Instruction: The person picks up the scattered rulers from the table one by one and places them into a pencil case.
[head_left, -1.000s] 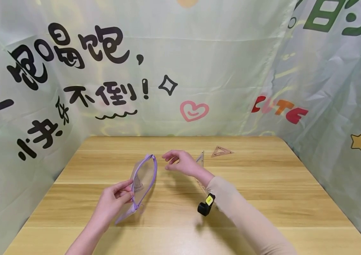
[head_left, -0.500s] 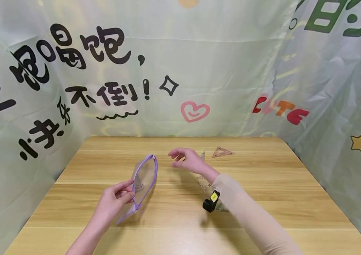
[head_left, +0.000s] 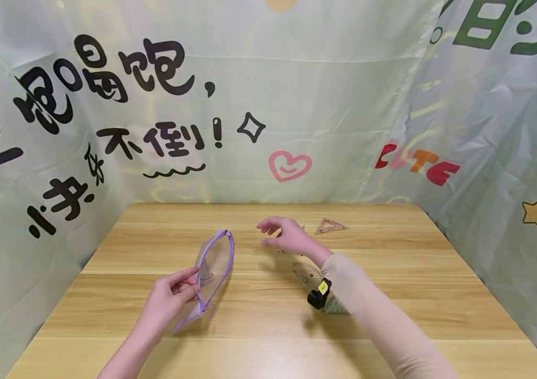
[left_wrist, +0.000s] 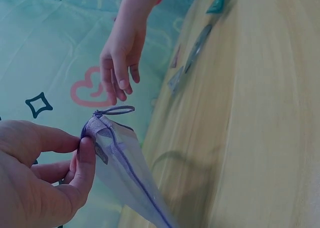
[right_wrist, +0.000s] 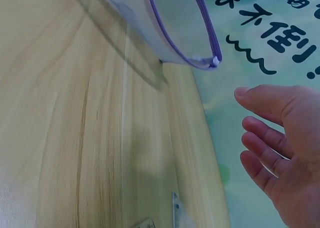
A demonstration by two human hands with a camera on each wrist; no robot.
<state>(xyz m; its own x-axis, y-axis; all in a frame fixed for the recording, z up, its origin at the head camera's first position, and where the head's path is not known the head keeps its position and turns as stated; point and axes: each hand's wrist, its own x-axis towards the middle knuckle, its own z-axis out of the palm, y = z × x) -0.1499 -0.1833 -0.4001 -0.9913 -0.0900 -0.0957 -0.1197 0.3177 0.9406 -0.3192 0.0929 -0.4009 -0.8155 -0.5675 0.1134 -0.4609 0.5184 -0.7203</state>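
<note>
My left hand [head_left: 171, 295] pinches the side of a clear zip pouch [head_left: 218, 258] with purple trim, holding it up with its mouth spread. A small greyish piece shows through its wall, too faint to name. To the right of the pouch, my right hand [head_left: 289, 236] hovers over the table, fingers loosely bent and holding nothing. Beneath that arm lie a clear protractor [head_left: 306, 272] and a green set square [head_left: 336, 306], both partly covered. Another clear set square [right_wrist: 179, 210] is mostly hidden by the right hand in the head view. A pink set square [head_left: 331, 226] lies farther back.
The wooden table [head_left: 121, 252] runs back to a printed cloth [head_left: 335, 95] that hangs behind it and along both sides. A small black camera [head_left: 319, 295] is strapped at the right wrist, over a beige sleeve [head_left: 382, 326].
My right hand has drawn away from the pouch to the right, uncovering more of the protractor and the green set square. The left hand and pouch have stayed nearly still.
</note>
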